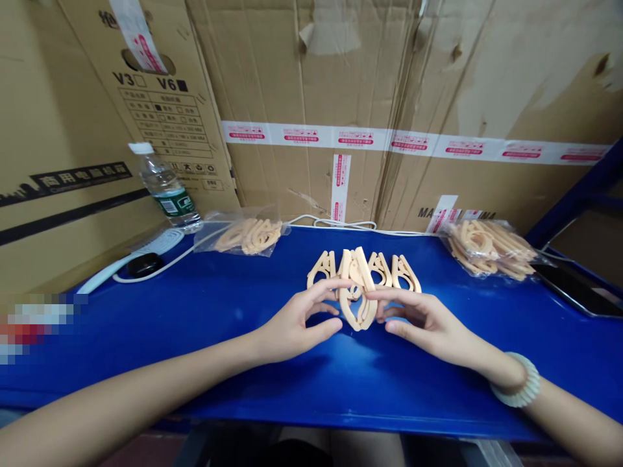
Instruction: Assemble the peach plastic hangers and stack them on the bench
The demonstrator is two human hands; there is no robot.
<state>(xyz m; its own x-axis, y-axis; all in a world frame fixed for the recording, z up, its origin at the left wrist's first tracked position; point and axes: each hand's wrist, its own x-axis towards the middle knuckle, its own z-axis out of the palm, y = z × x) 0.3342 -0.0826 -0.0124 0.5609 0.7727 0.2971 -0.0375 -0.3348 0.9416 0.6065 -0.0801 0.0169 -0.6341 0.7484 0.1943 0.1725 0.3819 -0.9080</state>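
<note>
A beige folding clothes hanger (365, 269), folded up, stands in front of me between my hands. My left hand (292, 327) has its fingertips on the hanger's left side, thumb apart and lower. From the other side my right hand (433, 324) touches it with the index finger, other fingers partly behind. The hanger appears raised off the blue table, held between both hands. Behind it lie more folded hangers of the same kind: one at left (317, 271), one just right of the middle (382, 267) and another farther right (406, 275).
Clear bags of beige hangers lie at back left (250, 237) and back right (487, 246). A water bottle (168, 194), pale hairbrush (156, 245) and small black object (145, 264) are at left. A dark phone (579, 292) lies right. Cardboard (302, 175) and a white cable (341, 225) line the back.
</note>
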